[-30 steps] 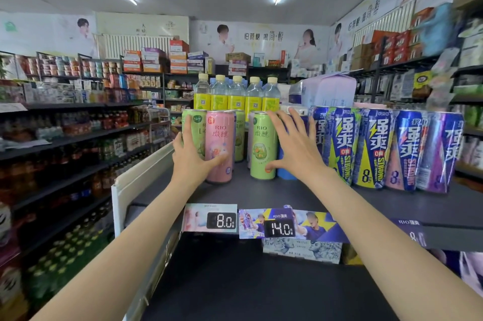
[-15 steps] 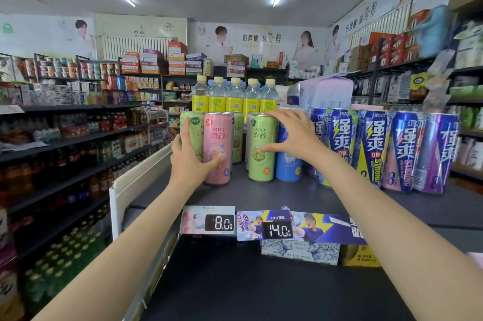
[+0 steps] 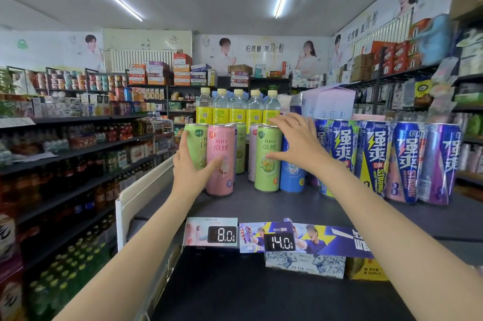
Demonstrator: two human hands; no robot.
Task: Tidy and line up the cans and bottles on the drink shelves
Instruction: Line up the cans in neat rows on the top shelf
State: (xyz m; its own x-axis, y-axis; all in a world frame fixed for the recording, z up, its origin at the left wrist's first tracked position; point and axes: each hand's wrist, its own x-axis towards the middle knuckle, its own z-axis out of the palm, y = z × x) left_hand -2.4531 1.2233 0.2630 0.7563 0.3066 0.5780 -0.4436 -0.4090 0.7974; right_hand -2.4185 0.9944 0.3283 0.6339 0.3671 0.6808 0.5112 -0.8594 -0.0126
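Tall cans stand on the dark top shelf point(image 3: 274, 205). A pink RIO can point(image 3: 220, 158) is at the front left, with a light green can point(image 3: 196, 143) just behind it to the left. My left hand point(image 3: 189, 171) lies against these two, fingers straight up the light green can and thumb across the pink one. A green RIO can point(image 3: 267, 161) stands further right beside a blue can point(image 3: 291, 177). My right hand point(image 3: 296, 144) has its fingers spread, reaching past the green can's top, with the thumb touching its side. More cans stand behind, partly hidden.
A row of large blue and purple cans point(image 3: 407, 161) fills the shelf's right side. Yellow-labelled bottles point(image 3: 236, 109) stand in a row behind the cans. Price tags point(image 3: 224, 234) hang on the shelf's front edge. A white shelf end panel point(image 3: 141, 192) is at the left.
My right hand has risen from the front of the blue can to the green can's upper part. My left hand has stayed on the pink and light green cans.
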